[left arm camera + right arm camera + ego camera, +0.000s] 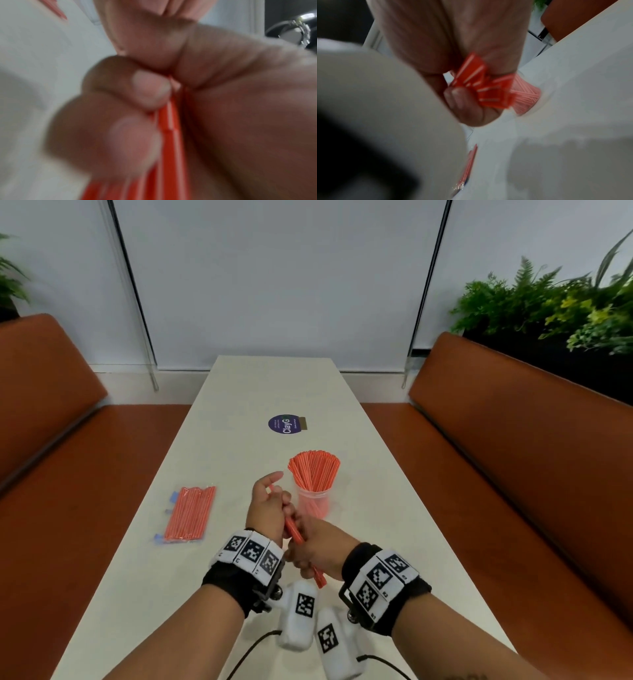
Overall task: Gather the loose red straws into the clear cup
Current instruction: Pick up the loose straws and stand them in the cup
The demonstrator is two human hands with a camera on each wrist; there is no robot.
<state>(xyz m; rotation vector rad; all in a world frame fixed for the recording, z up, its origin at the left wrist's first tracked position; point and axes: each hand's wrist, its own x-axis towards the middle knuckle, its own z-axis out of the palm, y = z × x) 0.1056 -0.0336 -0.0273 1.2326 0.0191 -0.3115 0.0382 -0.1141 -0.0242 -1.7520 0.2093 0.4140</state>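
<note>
Red straws (294, 531), a small bunch, sit gripped in curled fingers (137, 89) of both the left hand (269, 510) and right hand (317, 547), slanted above the tabletop (394, 508). Clear cup (313, 501) just beyond is stuffed with more straws, and a sealed packet of straws (190, 513) lies off left.

A long white table (246, 412) is running away toward twelve o'clock. A round purple ClayG sticker (285, 424) is lying flat past its middle. A sealed clear packet of red straws (190, 513) is lying flat at nine o'clock. Orange bench seats (507, 440) are flanking both long sides, with green ferns (555, 302) standing behind the backrest at two o'clock.
</note>
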